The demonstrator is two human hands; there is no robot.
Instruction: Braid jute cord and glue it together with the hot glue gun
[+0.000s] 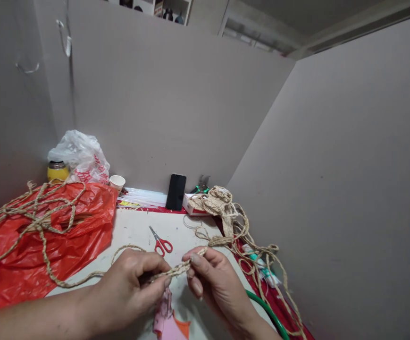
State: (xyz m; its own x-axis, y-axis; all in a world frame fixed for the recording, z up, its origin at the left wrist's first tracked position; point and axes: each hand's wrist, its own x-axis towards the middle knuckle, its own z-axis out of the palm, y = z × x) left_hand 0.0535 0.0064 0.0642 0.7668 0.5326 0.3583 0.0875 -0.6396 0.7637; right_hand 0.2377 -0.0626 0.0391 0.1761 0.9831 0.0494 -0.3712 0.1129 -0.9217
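Observation:
Between my two hands runs a short stretch of tan braided straw cord (179, 269), low over the white tabletop. My left hand (134, 278) pinches it between thumb and fingers. Its end is gripped by the thumb and forefinger of my right hand (215, 278), where a pale tip sticks up. A long tail of the same kind of cord curves away left of my left hand toward a red plastic bag. Red-handled scissors (161, 242) lie just beyond my hands. Below them is a piece of pink cloth or paper (167, 316) with an orange edge, partly hidden.
Loose braided rope lies over the red plastic bag (91, 236) at left. Behind are a yellow jar (57, 172), white bag (80, 151), paper cup (117, 182), upright phone (176, 191) and pliers (202, 185). Coiled braid (219, 200) trails at right beside a green tube (268, 309). Grey panels enclose the table.

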